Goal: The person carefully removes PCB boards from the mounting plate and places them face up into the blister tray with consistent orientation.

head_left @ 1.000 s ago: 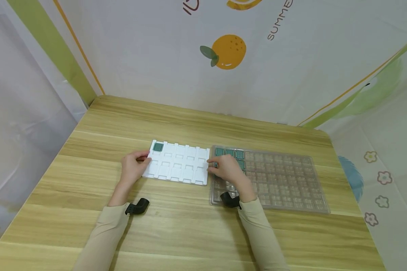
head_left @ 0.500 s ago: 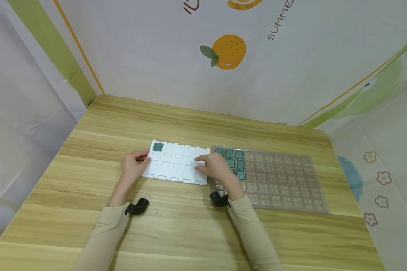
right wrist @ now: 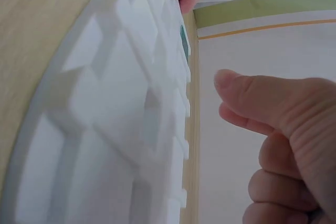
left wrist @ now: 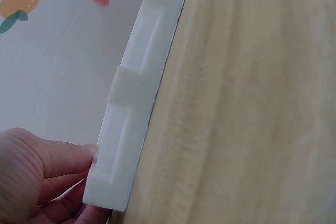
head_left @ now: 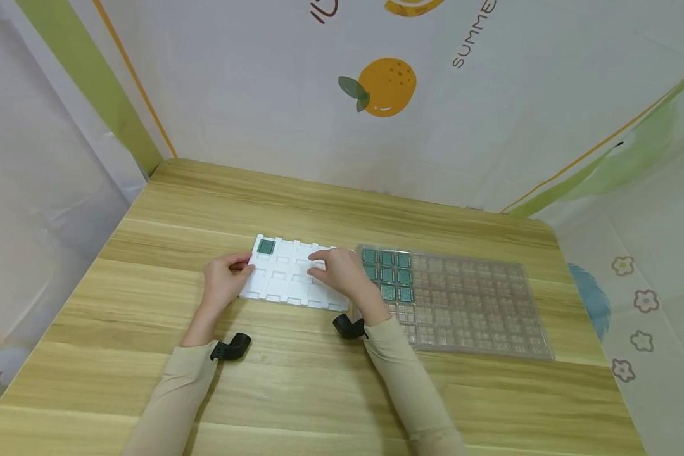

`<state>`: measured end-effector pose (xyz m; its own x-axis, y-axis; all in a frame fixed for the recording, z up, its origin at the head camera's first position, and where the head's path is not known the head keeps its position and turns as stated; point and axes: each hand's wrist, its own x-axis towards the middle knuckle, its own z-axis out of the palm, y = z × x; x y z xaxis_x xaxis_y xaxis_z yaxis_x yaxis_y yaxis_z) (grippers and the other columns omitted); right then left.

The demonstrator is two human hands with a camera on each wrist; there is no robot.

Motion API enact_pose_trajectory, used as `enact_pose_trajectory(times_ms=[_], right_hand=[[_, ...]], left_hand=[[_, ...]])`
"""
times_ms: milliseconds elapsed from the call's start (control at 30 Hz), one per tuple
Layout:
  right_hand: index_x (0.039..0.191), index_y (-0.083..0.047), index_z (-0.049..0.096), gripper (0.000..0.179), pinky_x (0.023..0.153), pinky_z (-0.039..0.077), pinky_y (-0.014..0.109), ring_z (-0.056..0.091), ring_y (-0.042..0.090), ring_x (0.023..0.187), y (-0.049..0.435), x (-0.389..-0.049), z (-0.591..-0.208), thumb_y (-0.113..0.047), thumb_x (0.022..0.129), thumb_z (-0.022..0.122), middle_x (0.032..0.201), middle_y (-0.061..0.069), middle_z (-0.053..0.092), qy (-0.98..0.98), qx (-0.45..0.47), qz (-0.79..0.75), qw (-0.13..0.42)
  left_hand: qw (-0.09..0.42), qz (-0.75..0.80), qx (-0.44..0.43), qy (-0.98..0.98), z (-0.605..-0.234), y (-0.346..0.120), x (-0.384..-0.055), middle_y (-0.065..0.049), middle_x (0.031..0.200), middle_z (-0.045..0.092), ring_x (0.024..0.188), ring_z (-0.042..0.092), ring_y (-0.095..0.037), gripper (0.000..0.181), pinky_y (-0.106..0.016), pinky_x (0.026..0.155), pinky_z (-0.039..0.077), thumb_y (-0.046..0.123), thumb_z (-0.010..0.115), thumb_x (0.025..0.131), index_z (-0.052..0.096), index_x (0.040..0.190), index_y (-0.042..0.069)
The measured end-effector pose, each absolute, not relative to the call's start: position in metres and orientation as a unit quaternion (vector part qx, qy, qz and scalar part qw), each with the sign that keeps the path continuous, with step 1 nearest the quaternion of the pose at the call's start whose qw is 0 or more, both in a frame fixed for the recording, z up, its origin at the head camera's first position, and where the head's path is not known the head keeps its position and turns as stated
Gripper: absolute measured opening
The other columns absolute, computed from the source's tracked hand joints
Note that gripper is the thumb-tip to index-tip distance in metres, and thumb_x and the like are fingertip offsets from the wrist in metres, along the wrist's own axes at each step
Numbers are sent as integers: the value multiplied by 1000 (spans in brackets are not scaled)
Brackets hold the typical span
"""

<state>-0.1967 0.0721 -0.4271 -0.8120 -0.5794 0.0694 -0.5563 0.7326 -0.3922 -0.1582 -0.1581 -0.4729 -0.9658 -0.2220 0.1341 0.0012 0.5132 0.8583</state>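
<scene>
A white plastic tray (head_left: pixel 287 285) with two rows of shallow pockets lies on the table. In its far left pocket sits a green square chip (head_left: pixel 266 246). My left hand (head_left: pixel 223 278) pinches the tray's left end between thumb and fingers; the left wrist view shows the thumb (left wrist: pixel 71 157) at the tray's edge. Above the right half of the tray hovers my right hand (head_left: pixel 342 272), thumb and index finger apart in the head view, other fingers curled. I see nothing between them. The right hand hides part of the tray's right end.
Right of the white tray lies a large clear tray (head_left: pixel 479 307) with many small pockets. Several green chips (head_left: pixel 387 275) fill its far left pockets. Each wrist carries a black camera mount (head_left: pixel 232 348). A printed curtain (head_left: pixel 262 95) hangs behind the table.
My right hand has moved left from the white tray's right edge to above its pockets, uncovering chips in the clear tray. My left hand and the white tray have stayed put.
</scene>
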Motion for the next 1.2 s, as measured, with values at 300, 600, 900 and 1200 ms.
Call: enact_pose_trajectory(times_ms=[300,600,900,1200], right_hand=[[108,-7,71,27,43,18,16,18,4,42,58,-202,-425,-23,87,68,43,-8,27,926,-318,-205,22],[108,-7,71,27,43,20,16,22,4,43,45,-207,-427,-23,86,69,44,-7,33,924,-315,-215,17],[107,-8,71,28,44,25,16,23,3,42,31,-212,-427,-25,85,70,49,-1,53,930,-307,-201,15],[108,-9,71,29,46,33,19,27,5,44,14,-218,-424,-27,86,69,81,4,71,936,-297,-185,19]], left_hand=[[110,-494,62,-860,-472,-158,-159,-28,89,66,80,62,-34,21,-3,60,38,-6,64,81,67,100,-13],[107,-494,65,-861,-471,-158,-159,-28,89,66,80,62,-34,21,-3,60,38,-6,64,81,67,101,-13],[112,-491,62,-861,-470,-158,-158,-28,88,66,79,62,-35,21,-3,60,37,-7,64,80,67,100,-13],[109,-496,62,-859,-471,-158,-157,-29,87,66,77,62,-32,21,-4,59,39,-7,64,80,67,100,-14]])
